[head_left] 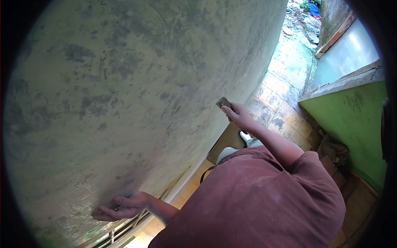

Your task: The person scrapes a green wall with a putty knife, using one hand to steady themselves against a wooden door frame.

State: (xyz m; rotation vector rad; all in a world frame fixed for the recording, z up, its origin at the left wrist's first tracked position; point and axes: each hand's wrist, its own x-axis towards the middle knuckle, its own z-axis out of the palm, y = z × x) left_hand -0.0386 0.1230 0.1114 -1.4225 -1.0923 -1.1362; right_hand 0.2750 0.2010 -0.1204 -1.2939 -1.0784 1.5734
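A pale wall (136, 82) with dark smudges and stains fills the left and middle of the head view. My right hand (237, 115) grips a small flat grey-brown block (223, 102), the thumb on its face. The block overlaps the wall's right part in this view. Down at the lower left, my left hand (126, 206) is held close to the wall, its fingers stretched out and slightly curled with nothing in them. Light scratch marks (82, 202) show on the wall beside those fingertips.
Tiled floor (277, 111) runs along the wall's foot toward debris (304, 25) at the top. A low green wall (351, 120) stands on the right, with a crumpled sack (333, 151) and cardboard (359, 202) near it. Slats (120, 235) lie below my left hand.
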